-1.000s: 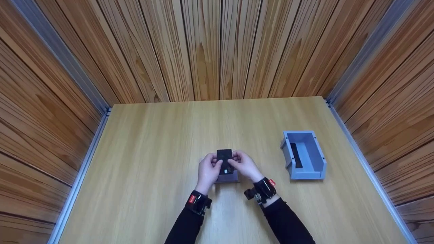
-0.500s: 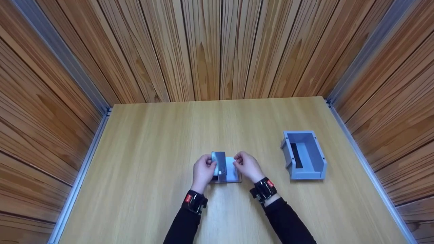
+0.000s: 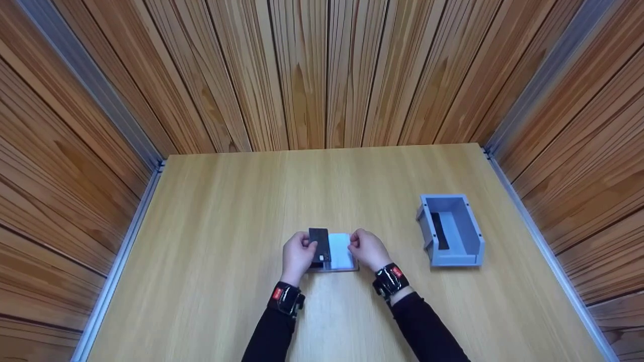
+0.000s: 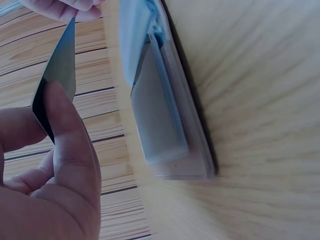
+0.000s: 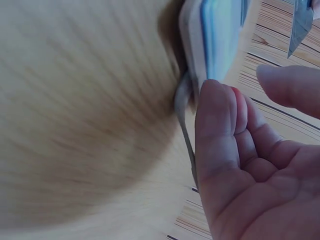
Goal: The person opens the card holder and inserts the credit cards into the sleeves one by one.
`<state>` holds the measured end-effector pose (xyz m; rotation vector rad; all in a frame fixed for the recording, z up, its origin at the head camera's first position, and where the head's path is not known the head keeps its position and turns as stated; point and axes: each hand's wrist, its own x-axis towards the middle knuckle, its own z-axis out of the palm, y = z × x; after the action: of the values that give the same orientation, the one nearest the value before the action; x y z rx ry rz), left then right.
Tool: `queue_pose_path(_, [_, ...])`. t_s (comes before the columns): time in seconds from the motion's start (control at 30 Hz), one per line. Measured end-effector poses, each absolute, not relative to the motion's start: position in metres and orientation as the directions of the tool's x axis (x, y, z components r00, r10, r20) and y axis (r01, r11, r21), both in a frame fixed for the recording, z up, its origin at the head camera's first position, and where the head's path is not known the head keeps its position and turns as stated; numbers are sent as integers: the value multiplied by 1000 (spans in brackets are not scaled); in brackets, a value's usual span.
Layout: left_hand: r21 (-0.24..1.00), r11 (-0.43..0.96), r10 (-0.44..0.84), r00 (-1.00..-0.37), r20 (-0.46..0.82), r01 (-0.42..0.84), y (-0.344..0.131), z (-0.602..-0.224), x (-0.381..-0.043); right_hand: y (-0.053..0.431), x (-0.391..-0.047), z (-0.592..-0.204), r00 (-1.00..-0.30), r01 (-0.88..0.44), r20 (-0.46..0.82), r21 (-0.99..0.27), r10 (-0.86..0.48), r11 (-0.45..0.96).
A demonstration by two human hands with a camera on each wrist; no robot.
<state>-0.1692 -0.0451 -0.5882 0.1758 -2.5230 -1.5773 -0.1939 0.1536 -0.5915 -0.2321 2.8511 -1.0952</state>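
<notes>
My left hand (image 3: 297, 257) pinches a thin dark card (image 3: 318, 242) between thumb and fingers. In the left wrist view the card (image 4: 61, 65) stands on edge, raised off the table. Beneath and right of it lies an open card holder with pale blue plastic sleeves (image 3: 341, 250) and a brownish cover (image 4: 192, 130). Another greyish card or sleeve (image 4: 157, 110) shows on its near part. My right hand (image 3: 371, 250) is at the holder's right edge, fingertips right at the sleeves. In the right wrist view its thumb (image 5: 290, 87) stands apart from the fingers, beside a narrow strap (image 5: 184, 117).
A grey-blue plastic bin (image 3: 453, 231) with a black strip (image 3: 440, 231) along its inner left side stands on the right of the wooden table (image 3: 226, 211). Wood-panelled walls (image 3: 312, 75) with metal corner rails enclose the table at the back and sides.
The left hand has carried the dark card left and slightly toward the body, uncovering the pale blue sleeves. The right hand has released the card and moved right to the holder's edge.
</notes>
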Motion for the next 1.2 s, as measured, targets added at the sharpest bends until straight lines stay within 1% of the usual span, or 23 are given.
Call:
queue_pose_path(0.3, [888,454,-199,-980,26,-69,-46,-594,-171,152,-195,-594,-986,-75,-68,-636,-153,768])
queue_pose_path(0.5, [872,488,-175,-984,43,-49,-46,-597,-172,151,-194,-596,-985,-97,-53,-604,-162,791])
queue_pose_path(0.9, [836,547,-154,-987,49,-44,-44,-599,-175,148,-197,-600,-987,-53,-98,-556,-129,829])
queue_pose_path(1.07, [823,566,-161,-986,45,-55,-43,-602,-176,147,-198,-601,-986,-30,-121,-552,-116,833])
queue_pose_path(1.2, [818,569,-163,-987,10,-86,-42,-601,-177,147,-198,-601,-986,-32,-121,-549,-117,835])
